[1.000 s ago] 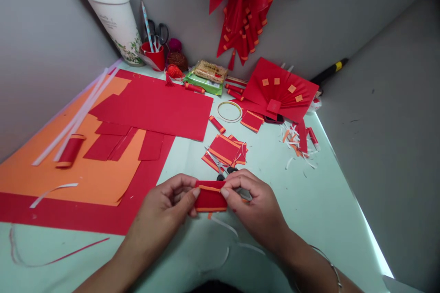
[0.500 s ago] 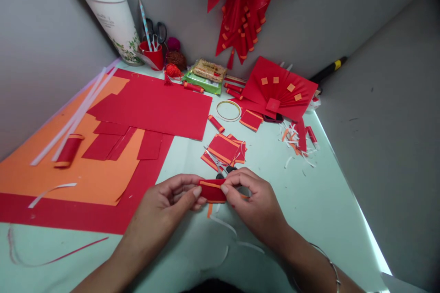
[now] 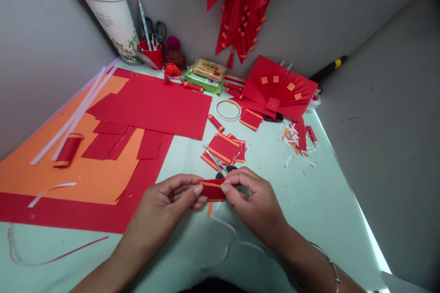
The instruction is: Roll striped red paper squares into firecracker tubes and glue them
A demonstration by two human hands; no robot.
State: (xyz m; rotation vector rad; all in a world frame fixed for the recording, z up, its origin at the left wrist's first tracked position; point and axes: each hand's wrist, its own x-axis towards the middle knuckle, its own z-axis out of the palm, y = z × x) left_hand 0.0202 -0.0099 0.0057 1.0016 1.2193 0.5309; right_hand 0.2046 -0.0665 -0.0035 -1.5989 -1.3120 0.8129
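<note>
A small red paper piece with orange edge strips (image 3: 212, 191) is held level between both hands, low in the middle of the view. My left hand (image 3: 178, 199) pinches its left end with thumb and fingers. At the right end, my right hand (image 3: 249, 194) grips it the same way. Just beyond the hands lie scissors (image 3: 216, 160), partly over a pile of red cards with orange edges (image 3: 223, 147). A round roll, partly hidden, sits behind my right fingers. Thin white strips (image 3: 223, 223) and a short orange strip (image 3: 210, 209) lie below the held piece.
Large red sheets (image 3: 165, 105) and an orange sheet (image 3: 103, 183) cover the left, with a red paper roll (image 3: 69, 150) on top. Behind stand a white cup (image 3: 106, 13) and a red pen holder (image 3: 153, 56). A red folded fan (image 3: 278, 89) and paper scraps (image 3: 294, 139) lie right.
</note>
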